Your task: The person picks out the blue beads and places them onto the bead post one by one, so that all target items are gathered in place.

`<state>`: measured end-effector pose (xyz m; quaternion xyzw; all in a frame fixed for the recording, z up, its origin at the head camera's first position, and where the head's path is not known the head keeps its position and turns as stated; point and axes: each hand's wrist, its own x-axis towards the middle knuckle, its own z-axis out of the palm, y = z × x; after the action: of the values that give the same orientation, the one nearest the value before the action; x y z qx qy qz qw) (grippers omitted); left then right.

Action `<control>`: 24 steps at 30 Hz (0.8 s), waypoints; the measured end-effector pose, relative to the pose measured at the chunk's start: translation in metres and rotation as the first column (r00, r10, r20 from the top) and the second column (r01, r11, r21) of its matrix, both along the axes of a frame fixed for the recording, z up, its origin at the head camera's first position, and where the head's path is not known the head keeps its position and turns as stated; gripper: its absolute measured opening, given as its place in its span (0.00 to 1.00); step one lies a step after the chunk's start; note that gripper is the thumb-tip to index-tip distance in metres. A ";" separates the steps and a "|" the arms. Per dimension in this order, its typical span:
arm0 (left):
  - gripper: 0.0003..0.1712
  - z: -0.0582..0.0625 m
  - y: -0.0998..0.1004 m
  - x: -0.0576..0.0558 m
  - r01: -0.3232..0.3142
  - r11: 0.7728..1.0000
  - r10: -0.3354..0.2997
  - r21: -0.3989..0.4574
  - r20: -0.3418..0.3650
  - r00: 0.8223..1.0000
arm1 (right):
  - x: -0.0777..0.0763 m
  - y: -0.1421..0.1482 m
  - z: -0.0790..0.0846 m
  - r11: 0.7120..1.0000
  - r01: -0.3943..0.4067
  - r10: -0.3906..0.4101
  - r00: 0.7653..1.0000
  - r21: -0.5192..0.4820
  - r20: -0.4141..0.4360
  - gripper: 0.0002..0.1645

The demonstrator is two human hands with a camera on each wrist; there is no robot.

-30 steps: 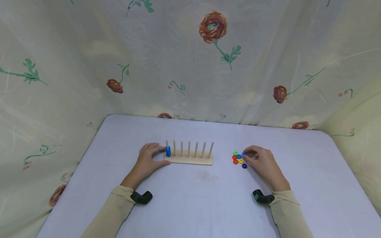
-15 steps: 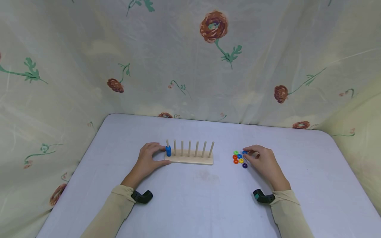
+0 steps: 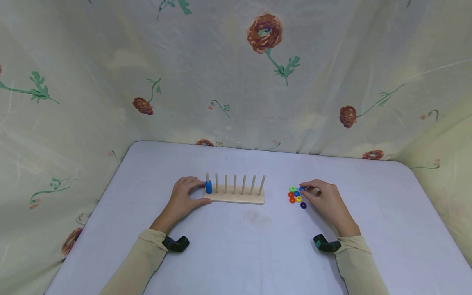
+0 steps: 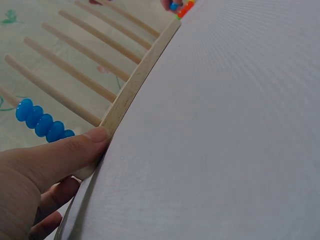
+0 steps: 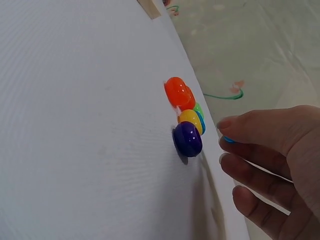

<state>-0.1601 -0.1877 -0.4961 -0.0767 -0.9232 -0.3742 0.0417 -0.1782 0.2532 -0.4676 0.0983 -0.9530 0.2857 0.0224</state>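
A wooden peg stand (image 3: 236,198) with a row of upright pegs stands mid-table. Several blue rings (image 3: 208,187) are stacked on its leftmost peg. My left hand (image 3: 183,196) grips the stand's left end, thumb on the front edge of the base as the left wrist view shows; the other fingers are partly hidden behind it. To the right, my right hand (image 3: 324,200) pinches a blue ring (image 5: 229,139) between thumb and index finger, mostly covered by them. Beside those fingertips lies a small group of loose rings, among them a purple ring (image 5: 188,139) and a yellow ring (image 5: 189,119).
Orange rings (image 3: 291,197), a green ring (image 3: 292,189) and another blue ring (image 3: 296,194) lie in the same group. A white cloth covers the table (image 3: 228,254). Flower-patterned curtains (image 3: 191,65) hang behind and at both sides.
Very little differs. The right fingertips and the pinched blue ring have shifted slightly left; the left hand and the peg stand stay where they were.
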 end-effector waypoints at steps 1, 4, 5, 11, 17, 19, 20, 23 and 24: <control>0.33 0.000 0.000 0.000 0.000 1.000 0.000 -0.001 0.000 1.000 | 0.000 0.000 0.000 1.000 -0.003 0.003 1.000 -0.001 0.002 0.15; 0.33 0.000 0.000 0.000 -0.001 1.000 0.001 -0.004 0.001 1.000 | 0.000 -0.001 0.001 1.000 -0.007 0.007 1.000 -0.003 0.015 0.15; 0.34 0.000 0.000 0.000 0.000 1.000 0.000 -0.003 0.002 1.000 | 0.000 -0.001 0.002 1.000 -0.008 0.008 1.000 -0.003 0.019 0.15; 0.33 0.000 0.000 0.000 0.002 1.000 -0.002 -0.004 -0.003 1.000 | 0.000 -0.002 0.004 1.000 -0.015 0.015 0.999 -0.003 0.032 0.16; 0.33 0.001 0.001 0.001 0.002 1.000 -0.002 0.001 -0.008 1.000 | 0.001 -0.004 0.006 1.000 -0.028 0.028 0.999 -0.007 0.033 0.16; 0.33 0.001 0.001 0.001 0.003 1.000 -0.003 0.007 -0.009 1.000 | 0.001 -0.004 0.007 1.000 -0.030 0.031 0.999 -0.008 0.026 0.16; 0.33 0.001 0.000 0.001 0.004 1.000 -0.004 0.008 -0.010 1.000 | 0.001 -0.005 0.007 0.999 -0.031 0.031 0.999 -0.009 0.022 0.16; 0.33 0.001 0.000 0.001 0.007 1.000 -0.007 0.011 -0.011 1.000 | 0.001 -0.006 0.008 0.999 -0.034 0.034 0.999 -0.008 0.006 0.16; 0.33 0.001 0.000 0.001 0.008 1.000 -0.008 0.011 -0.011 1.000 | 0.001 -0.007 0.009 0.999 -0.034 0.034 0.999 -0.010 0.000 0.16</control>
<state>-0.1592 -0.1881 -0.4954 -0.0821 -0.9205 -0.3792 0.0458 -0.1776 0.2462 -0.4589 0.1146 -0.9498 0.2906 0.0180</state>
